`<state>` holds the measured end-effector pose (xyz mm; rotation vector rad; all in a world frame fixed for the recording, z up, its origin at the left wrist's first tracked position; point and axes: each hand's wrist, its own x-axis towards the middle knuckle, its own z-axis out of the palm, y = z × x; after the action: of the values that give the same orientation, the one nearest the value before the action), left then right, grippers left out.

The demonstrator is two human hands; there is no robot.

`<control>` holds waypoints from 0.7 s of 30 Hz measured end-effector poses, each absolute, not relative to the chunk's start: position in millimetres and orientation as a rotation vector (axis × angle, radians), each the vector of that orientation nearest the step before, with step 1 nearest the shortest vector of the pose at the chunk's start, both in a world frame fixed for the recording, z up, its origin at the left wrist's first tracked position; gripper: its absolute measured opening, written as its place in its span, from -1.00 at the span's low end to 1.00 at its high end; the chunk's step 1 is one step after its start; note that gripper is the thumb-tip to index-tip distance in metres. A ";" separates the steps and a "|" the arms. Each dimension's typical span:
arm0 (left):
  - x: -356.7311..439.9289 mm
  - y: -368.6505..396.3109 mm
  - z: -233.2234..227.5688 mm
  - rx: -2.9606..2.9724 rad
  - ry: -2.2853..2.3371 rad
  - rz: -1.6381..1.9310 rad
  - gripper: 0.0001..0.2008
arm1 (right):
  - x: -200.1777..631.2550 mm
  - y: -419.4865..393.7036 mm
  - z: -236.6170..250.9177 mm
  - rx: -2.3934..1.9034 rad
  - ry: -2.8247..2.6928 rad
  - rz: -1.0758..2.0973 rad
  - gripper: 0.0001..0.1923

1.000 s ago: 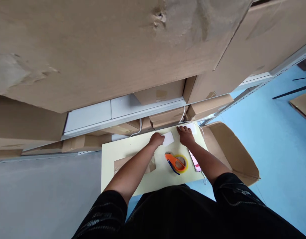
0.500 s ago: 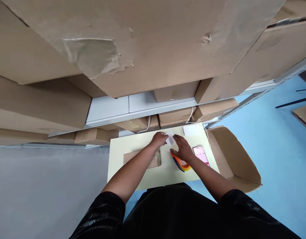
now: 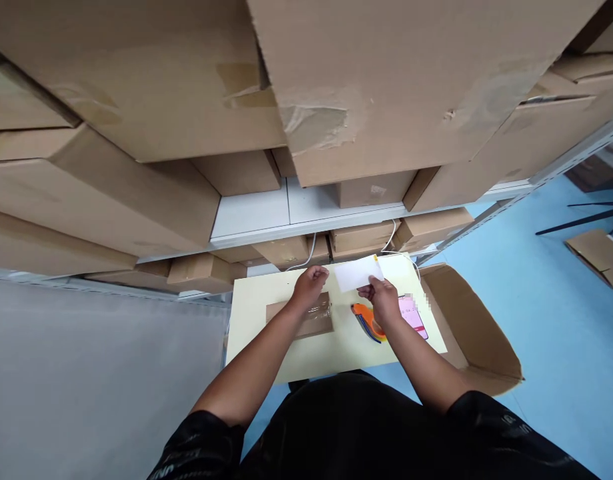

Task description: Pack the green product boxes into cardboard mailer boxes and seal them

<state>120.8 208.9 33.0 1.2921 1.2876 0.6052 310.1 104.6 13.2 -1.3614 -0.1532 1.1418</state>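
White card [image 3: 354,275] is pinched between the right hand's [image 3: 382,299] thumb and fingers at its near right edge; most of it reaches out to the left of that grip, over the far part of the table [image 3: 252,300]. A small yellow mark sits at its far right corner. The left hand [image 3: 309,288] is loosely curled just left of the card, and I cannot tell whether it holds anything.

A flat cardboard package [image 3: 319,319], with shiny tape at its right end, lies partly under the left forearm. An open cardboard box [image 3: 479,327] stands beside the table's right edge, its bare brown inside showing. Closed cardboard boxes [image 3: 411,87] fill much of the far shelf [image 3: 254,213].
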 end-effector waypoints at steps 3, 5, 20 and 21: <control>95.9 201.6 36.7 1.179 1.233 0.573 -0.68 | 287.8 97.5 25.5 -1.296 -0.129 1.202 -0.68; 81.7 194.6 39.6 1.137 1.183 0.592 -0.67 | 271.4 93.1 30.2 -1.288 -0.122 1.223 -0.67; -9.1 155.5 62.5 1.126 1.155 0.689 -0.75 | 184.2 67.0 50.3 -1.271 -0.263 1.360 -0.63; -13.1 154.9 62.7 1.120 1.153 0.700 -0.75 | 181.5 66.9 52.2 -1.262 -0.264 1.362 -0.63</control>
<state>-13.1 154.9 62.7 1.1204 1.1531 0.6998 181.5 66.9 52.2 -1.2618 -0.2637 1.3623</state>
